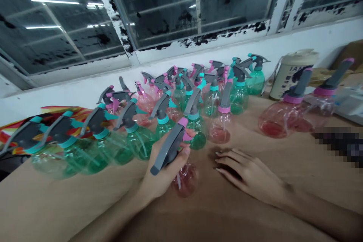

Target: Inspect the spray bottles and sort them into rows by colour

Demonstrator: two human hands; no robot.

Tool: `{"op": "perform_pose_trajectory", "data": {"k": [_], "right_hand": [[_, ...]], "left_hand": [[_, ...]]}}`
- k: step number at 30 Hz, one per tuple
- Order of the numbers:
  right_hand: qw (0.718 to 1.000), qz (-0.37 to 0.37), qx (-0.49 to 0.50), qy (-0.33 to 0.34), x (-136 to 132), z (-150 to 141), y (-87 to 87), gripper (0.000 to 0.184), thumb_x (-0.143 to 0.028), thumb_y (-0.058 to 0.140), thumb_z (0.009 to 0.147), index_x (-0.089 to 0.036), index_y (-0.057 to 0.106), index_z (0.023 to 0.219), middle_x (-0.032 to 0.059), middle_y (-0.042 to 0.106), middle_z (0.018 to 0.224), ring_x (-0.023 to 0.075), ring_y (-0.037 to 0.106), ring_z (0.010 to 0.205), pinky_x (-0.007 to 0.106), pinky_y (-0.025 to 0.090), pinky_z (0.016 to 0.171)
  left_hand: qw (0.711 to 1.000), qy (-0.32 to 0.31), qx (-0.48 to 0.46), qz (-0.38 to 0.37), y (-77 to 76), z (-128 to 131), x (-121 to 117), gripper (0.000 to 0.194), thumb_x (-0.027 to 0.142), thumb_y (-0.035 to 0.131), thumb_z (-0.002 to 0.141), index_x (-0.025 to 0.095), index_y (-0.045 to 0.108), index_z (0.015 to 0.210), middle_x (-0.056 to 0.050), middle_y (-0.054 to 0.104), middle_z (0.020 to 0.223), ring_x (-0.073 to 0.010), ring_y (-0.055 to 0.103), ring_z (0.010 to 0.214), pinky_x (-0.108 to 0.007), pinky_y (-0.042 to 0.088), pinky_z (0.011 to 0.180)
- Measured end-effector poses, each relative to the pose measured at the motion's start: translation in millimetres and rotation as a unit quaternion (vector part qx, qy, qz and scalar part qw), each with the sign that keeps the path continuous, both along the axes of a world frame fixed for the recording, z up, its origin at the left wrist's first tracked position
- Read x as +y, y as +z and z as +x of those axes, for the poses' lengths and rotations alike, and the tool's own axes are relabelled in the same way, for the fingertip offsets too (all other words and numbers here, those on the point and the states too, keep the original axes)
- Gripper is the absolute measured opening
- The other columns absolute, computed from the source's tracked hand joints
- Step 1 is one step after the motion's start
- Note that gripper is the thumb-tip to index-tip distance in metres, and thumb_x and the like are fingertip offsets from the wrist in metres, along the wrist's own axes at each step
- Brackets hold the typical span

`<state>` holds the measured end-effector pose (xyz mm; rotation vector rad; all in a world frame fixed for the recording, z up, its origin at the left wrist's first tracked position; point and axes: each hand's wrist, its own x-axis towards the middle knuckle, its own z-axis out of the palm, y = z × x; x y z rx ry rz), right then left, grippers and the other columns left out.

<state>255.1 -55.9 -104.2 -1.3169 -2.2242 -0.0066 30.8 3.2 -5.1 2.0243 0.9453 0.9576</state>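
Observation:
My left hand (167, 166) is wrapped round the neck of a pink spray bottle (185, 181), just under its grey and pink trigger head. The clear pink body shows below my fingers, with a pale dip tube inside. To the right, my right hand (249, 174) rests on the table with its fingers stretched out and nothing held. Behind my hands stand a pink spray bottle (221, 130) and a green spray bottle (197, 132), both upright. Several more green spray bottles (141, 143) form a row to the left.
Many pink and green spray bottles crowd the brown table (119, 204) toward the wall. Two pink bottles (275, 123) stand at the right, near a cream canister (293, 73). Colourful cloth (65, 111) lies at the back left. Windows (170, 7) line the wall behind.

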Motion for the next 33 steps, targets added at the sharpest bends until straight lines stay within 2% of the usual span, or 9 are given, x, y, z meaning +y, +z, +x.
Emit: {"op": "perform_pose_trajectory", "data": {"k": [2, 7, 13, 17, 21, 25, 28, 30, 33], "right_hand": [[1.000, 0.004, -0.004, -0.019, 0.0, 0.4, -1.1, 0.021, -0.026, 0.046, 0.090, -0.019, 0.062, 0.103, 0.0068, 0.066, 0.105, 0.0208, 0.060, 0.101, 0.041, 0.050, 0.087], [0.999, 0.008, -0.013, -0.035, 0.2, 0.8, -2.4, 0.020, -0.025, 0.047, 0.090, -0.018, 0.061, 0.102, 0.0072, 0.066, 0.104, 0.0210, 0.060, 0.099, 0.040, 0.050, 0.085], [0.998, 0.031, -0.021, -0.056, 0.3, 0.8, -1.6, 0.021, -0.026, 0.047, 0.089, -0.019, 0.063, 0.101, 0.0068, 0.068, 0.101, 0.0210, 0.062, 0.095, 0.038, 0.052, 0.080], [0.993, 0.045, -0.039, -0.105, 0.3, 0.8, -0.2, 0.022, -0.026, 0.046, 0.089, -0.018, 0.064, 0.097, 0.0076, 0.070, 0.095, 0.0225, 0.064, 0.088, 0.038, 0.054, 0.072], [0.991, 0.057, -0.042, -0.113, 0.1, 1.4, -1.3, 0.023, -0.026, 0.045, 0.089, -0.019, 0.065, 0.097, 0.0073, 0.070, 0.093, 0.0218, 0.065, 0.084, 0.037, 0.053, 0.070], [0.990, 0.066, -0.042, -0.117, -0.1, 1.0, -2.3, 0.023, -0.027, 0.045, 0.090, -0.019, 0.065, 0.096, 0.0073, 0.070, 0.093, 0.0221, 0.065, 0.085, 0.037, 0.053, 0.069], [0.990, 0.060, -0.038, -0.118, -0.2, 0.1, -1.6, 0.022, -0.026, 0.044, 0.090, -0.018, 0.065, 0.095, 0.0071, 0.070, 0.094, 0.0222, 0.065, 0.085, 0.037, 0.053, 0.069], [0.991, 0.054, -0.035, -0.114, -0.1, 0.0, -0.8, 0.022, -0.027, 0.044, 0.090, -0.018, 0.064, 0.096, 0.0069, 0.070, 0.094, 0.0221, 0.065, 0.085, 0.038, 0.053, 0.070], [0.992, 0.053, -0.036, -0.110, 0.2, 0.8, -0.4, 0.022, -0.028, 0.045, 0.090, -0.019, 0.064, 0.098, 0.0068, 0.070, 0.095, 0.0221, 0.065, 0.086, 0.038, 0.053, 0.070]], "left_hand": [[1.000, -0.009, -0.007, 0.006, 1.0, 0.2, -0.1, 0.030, 0.026, 0.052, 0.082, 0.027, 0.059, 0.111, -0.002, 0.065, 0.109, -0.0194, 0.064, 0.085, -0.035, 0.054, 0.080], [1.000, -0.009, 0.002, 0.008, 0.4, -0.8, 0.7, 0.031, 0.026, 0.053, 0.082, 0.027, 0.059, 0.113, -0.003, 0.067, 0.105, -0.0230, 0.064, 0.091, -0.040, 0.053, 0.085], [1.000, -0.023, -0.013, 0.006, -0.8, -1.9, -0.2, 0.025, 0.024, 0.053, 0.083, 0.027, 0.057, 0.107, -0.001, 0.063, 0.114, -0.0188, 0.064, 0.087, -0.034, 0.054, 0.080], [1.000, -0.015, 0.009, 0.004, 1.7, -1.3, -1.4, 0.023, 0.029, 0.049, 0.086, 0.027, 0.056, 0.108, -0.001, 0.066, 0.094, -0.0182, 0.063, 0.075, -0.035, 0.052, 0.072], [0.999, -0.011, 0.002, 0.031, 2.7, -3.4, -1.9, 0.017, 0.036, 0.048, 0.088, 0.025, 0.058, 0.094, -0.001, 0.064, 0.091, -0.0183, 0.060, 0.080, -0.033, 0.049, 0.075], [1.000, -0.013, -0.001, 0.014, 3.5, -7.2, -2.9, 0.028, 0.047, 0.044, 0.088, 0.023, 0.054, 0.079, 0.000, 0.057, 0.067, -0.0177, 0.056, 0.065, -0.030, 0.044, 0.057], [1.000, -0.020, 0.009, 0.004, 5.9, -7.8, -3.5, 0.030, 0.049, 0.043, 0.088, 0.023, 0.053, 0.077, 0.002, 0.052, 0.059, -0.0165, 0.052, 0.057, -0.030, 0.043, 0.054], [1.000, -0.019, 0.006, 0.000, 7.7, -6.7, -3.6, 0.026, 0.046, 0.044, 0.089, 0.024, 0.055, 0.083, 0.002, 0.055, 0.061, -0.0161, 0.053, 0.057, -0.030, 0.045, 0.056], [1.000, -0.009, -0.001, 0.014, 9.1, -4.2, -3.7, 0.016, 0.036, 0.049, 0.087, 0.025, 0.058, 0.093, 0.000, 0.064, 0.081, -0.0182, 0.061, 0.073, -0.031, 0.049, 0.069]]}}
